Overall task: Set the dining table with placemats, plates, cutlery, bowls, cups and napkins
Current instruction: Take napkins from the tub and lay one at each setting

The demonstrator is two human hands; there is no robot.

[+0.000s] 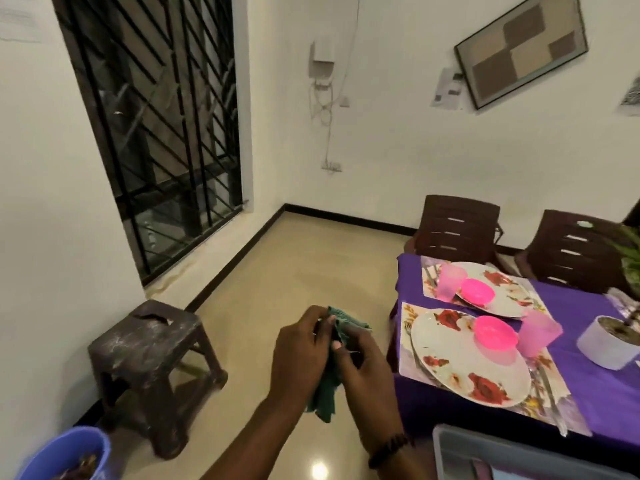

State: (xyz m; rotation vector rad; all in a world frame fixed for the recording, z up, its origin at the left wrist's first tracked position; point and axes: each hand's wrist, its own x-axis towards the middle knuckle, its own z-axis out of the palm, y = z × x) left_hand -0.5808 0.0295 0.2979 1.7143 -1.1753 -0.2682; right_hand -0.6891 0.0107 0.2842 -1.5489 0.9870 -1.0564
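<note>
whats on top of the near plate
A pink bowl sits on the near plate toward its far edge. Whether the bowl holds anything cannot be told, and it covers the plate beneath it.

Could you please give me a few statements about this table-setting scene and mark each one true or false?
1. Both hands, left hand and right hand, hold a green cloth napkin. True.
2. The napkin is lying on the near plate. False: it is held in the air, beside the table and above the floor.
3. Each of the two plates carries a pink bowl. True.
4. The cups are blue. False: both cups, such as the near cup, are pink.
5. A dark stool stands below the window. True.
6. The tablecloth is white. False: it is purple.
</note>
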